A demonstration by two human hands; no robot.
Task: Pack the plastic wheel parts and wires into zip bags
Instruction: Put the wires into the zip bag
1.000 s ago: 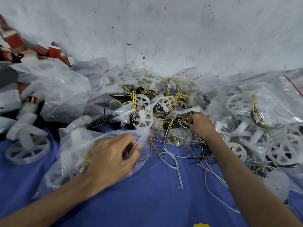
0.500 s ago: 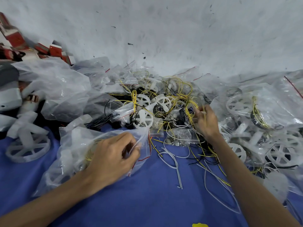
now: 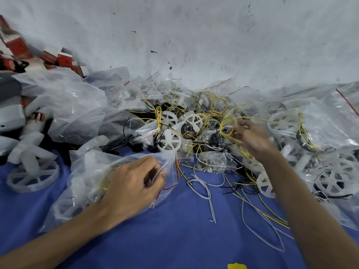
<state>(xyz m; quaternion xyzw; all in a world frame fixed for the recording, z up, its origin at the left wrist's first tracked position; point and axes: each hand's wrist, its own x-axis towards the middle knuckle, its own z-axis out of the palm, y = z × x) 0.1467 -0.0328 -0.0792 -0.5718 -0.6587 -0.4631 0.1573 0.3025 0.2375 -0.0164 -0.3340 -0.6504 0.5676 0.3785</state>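
Observation:
My left hand [image 3: 134, 183] pinches the open mouth of a clear zip bag [image 3: 87, 171] that lies on the blue cloth [image 3: 174, 230] with white wheel parts and a yellow wire inside. My right hand [image 3: 250, 136], blurred by motion, grips a loop of yellow wire [image 3: 228, 125] lifted above the tangled pile of white plastic wheels [image 3: 169, 140] and yellow, black and white wires in the middle. Loose white wires [image 3: 206, 189] lie on the cloth between my hands.
Filled clear bags of wheels [image 3: 318, 136] crowd the right side. A large wheel part [image 3: 33, 171] and crumpled plastic bags [image 3: 64, 109] sit at the left, with red and white boxes [image 3: 64, 59] behind. A grey wall [image 3: 194, 35] rises at the back.
My right hand has moved right and up out of the pile, pulling a loop of yellow wire with it. My left hand keeps its hold on the bag's mouth.

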